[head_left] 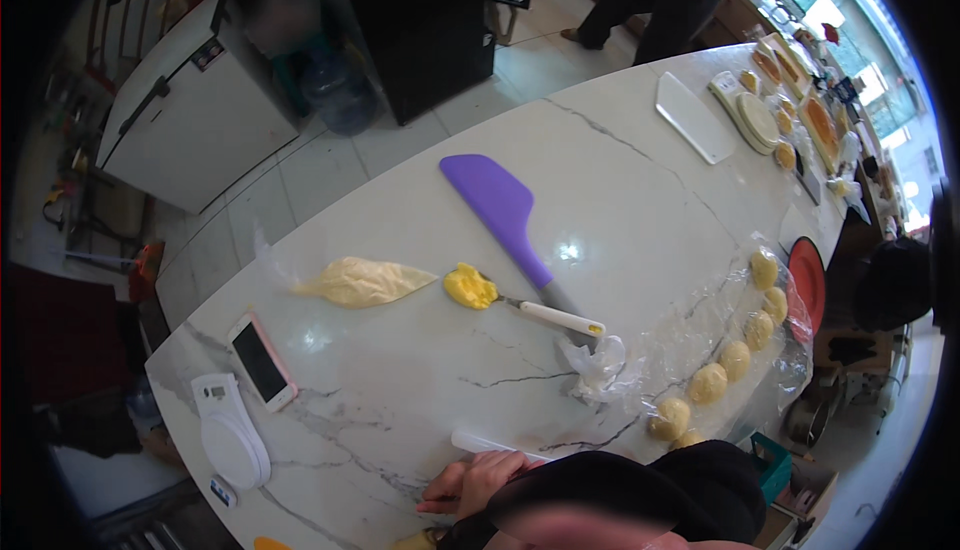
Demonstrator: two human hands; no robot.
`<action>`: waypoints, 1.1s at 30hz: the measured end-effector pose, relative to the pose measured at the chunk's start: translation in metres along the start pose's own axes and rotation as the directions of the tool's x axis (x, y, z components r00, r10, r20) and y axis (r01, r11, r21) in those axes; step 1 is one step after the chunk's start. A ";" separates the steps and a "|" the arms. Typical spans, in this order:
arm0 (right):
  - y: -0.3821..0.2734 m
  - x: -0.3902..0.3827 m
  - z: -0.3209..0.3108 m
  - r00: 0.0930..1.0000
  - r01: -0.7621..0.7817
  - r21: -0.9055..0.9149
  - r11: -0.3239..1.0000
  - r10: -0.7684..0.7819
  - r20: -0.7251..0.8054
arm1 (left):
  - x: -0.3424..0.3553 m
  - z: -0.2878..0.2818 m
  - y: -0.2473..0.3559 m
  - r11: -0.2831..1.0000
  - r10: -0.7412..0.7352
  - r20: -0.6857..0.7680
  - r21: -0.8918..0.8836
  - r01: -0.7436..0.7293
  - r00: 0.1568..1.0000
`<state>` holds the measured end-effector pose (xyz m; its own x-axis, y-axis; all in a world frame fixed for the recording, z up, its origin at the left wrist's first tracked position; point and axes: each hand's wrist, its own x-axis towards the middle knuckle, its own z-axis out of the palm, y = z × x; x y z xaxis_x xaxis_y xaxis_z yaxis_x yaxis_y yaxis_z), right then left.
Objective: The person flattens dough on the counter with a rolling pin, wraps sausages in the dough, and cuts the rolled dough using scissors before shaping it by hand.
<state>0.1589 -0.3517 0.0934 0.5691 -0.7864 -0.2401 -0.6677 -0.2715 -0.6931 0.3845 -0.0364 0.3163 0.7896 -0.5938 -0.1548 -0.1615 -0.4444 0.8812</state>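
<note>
White marble worktop (pixel 390 390) with grey veins, seen from above. Your hands (pixel 485 480) lie close together at its near edge, fingers bent; a black cloth garment (pixel 640 485) hides part of the view, so you cannot tell left from right here, nor whether either grasps anything. A flat, translucent white strip (pixel 480 440) emerges just beyond them.

Progress, as judged: round, pale-yellow dough balls (pixel 708 384) appear formed — they lie in a row along the right edge, on or under clear crumpled plastic film (pixel 650 350); the nearest is partly hidden by your garment. The bright-yellow soft mass (pixel 470 287) on a white-handled metal spreader (pixel 562 319), at the middle, appears undivided, and the translucent bag of cream-coloured paste (pixel 365 282), toward the far edge, looks full.

Surroundings: a large purple spatula with a grey handle (pixel 500 200) reaches the spreader, so the two handles crowd each other — and the bunched film sits between them and the balls. A pink-edged smartphone (pixel 262 362) and a white kitchen scale (pixel 232 440) occupy the left edge; a red round plate (pixel 807 282) sits at the right edge.
</note>
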 end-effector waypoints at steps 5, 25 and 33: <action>-0.002 -0.010 -0.006 0.998 0.056 0.004 0.998 -0.056 -0.005 | 0.007 -0.005 0.009 0.996 0.034 0.035 -0.089 -0.030 0.999; -0.029 0.010 0.014 0.966 0.235 0.089 0.968 -0.243 0.090 | 0.009 -0.003 0.011 1.000 0.012 0.062 0.019 -0.013 0.998; -0.195 -0.064 0.118 0.555 0.431 0.507 0.746 -0.662 0.503 | 0.013 -0.005 0.031 0.991 -0.131 0.067 0.031 0.129 0.989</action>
<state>0.3093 -0.1829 0.1638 0.9996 0.0225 -0.0162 -0.0098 -0.2600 -0.9656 0.3926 -0.0546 0.3434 0.7626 -0.5739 -0.2984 -0.0766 -0.5382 0.8393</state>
